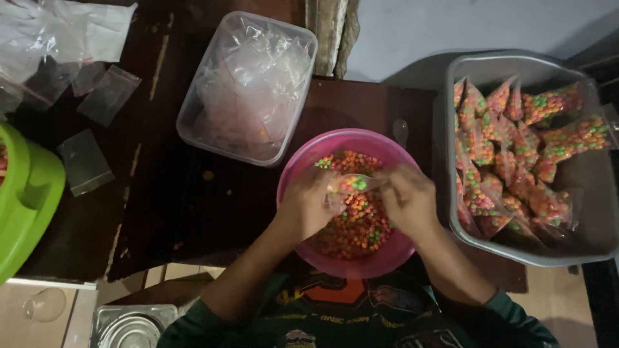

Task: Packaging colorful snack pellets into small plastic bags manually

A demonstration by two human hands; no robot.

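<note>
Small bag (351, 185) pinched between left hand (308, 206), right hand (406, 198); apparently candy-filled

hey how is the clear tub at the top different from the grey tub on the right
The clear tub is see-through and holds what looks like empty plastic bags; the grey tub is opaque and holds small bags filled with colourful candy. The clear tub sits tilted on the dark table, up and left of the pink bowl; the grey tub lies squarer to the view, right of the bowl. Both are rectangular plastic tubs with rounded corners and no lid on.
</note>
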